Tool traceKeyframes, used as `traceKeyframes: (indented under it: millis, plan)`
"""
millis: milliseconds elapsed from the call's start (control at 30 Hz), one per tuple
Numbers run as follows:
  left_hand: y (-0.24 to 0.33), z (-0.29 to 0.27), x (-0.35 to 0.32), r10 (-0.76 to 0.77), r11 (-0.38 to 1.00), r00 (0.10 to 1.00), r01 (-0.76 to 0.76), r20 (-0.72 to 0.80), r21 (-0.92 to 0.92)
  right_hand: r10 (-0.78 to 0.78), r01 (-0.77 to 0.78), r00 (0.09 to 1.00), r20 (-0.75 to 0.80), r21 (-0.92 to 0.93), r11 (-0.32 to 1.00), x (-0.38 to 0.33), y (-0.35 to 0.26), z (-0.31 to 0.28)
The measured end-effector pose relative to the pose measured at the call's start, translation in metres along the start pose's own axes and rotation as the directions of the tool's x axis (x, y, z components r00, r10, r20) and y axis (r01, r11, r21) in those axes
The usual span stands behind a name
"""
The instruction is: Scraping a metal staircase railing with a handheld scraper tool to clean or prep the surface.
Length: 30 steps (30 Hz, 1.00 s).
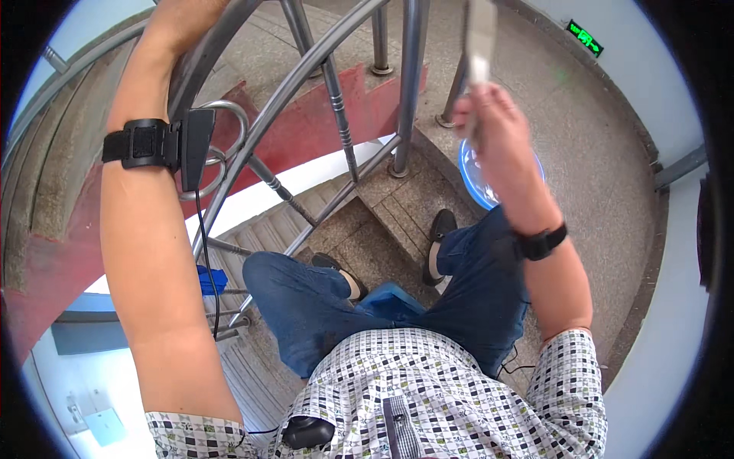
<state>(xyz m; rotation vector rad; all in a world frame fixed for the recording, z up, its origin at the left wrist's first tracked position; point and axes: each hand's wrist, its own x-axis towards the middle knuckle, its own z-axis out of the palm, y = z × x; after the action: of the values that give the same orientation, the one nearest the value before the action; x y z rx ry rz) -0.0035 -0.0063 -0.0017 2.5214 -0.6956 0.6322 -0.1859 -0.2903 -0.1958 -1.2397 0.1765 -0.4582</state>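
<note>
My left arm reaches up along the dark handrail [200, 65]. Only the wrist and the back of my left hand [186, 14] show at the top edge; its fingers are out of the picture, so its grip is hidden. My right hand [489, 118] is closed around a flat, pale tool [480, 34] with a narrow neck, held pointing away from me to the right of the railing. Motion blurs the hand and the tool, and I cannot make out whether it is a scraper or a brush. Below that hand, a blue-rimmed basin [468, 174] stands on the landing, partly covered by my forearm.
Metal railing bars [336, 96] curve beside the stairs [267, 218]. A red-painted stair side [306, 115] runs behind them. I sit with knees apart over a blue seat [391, 300], feet on a step. A blue item [212, 280] lies left. A green lit sign [585, 37] hangs on the wall.
</note>
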Motion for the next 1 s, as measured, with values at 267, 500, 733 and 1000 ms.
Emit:
traceKeyframes:
  millis: [267,500,733,1000]
  plan:
    - [-0.001,-0.003,-0.002,-0.004,1.000,1.000,0.004,-0.014,0.000,0.410,-0.431,0.902,0.135,0.215,0.876,-0.011,0.079,0.099]
    - [0.005,-0.001,-0.002,-0.040,0.999,0.999,0.040,0.024,-0.009,0.570,-0.518,0.816,0.095,0.558,0.648,-0.022,0.131,0.148]
    - [0.001,0.004,-0.005,-0.023,0.999,1.000,0.023,0.000,-0.035,0.621,-0.573,0.763,0.180,0.633,0.521,-0.042,0.157,0.196]
    - [-0.001,0.003,0.001,0.072,0.997,0.995,-0.071,0.069,-0.018,0.535,-0.543,0.804,0.260,0.687,0.483,-0.020,0.163,0.203]
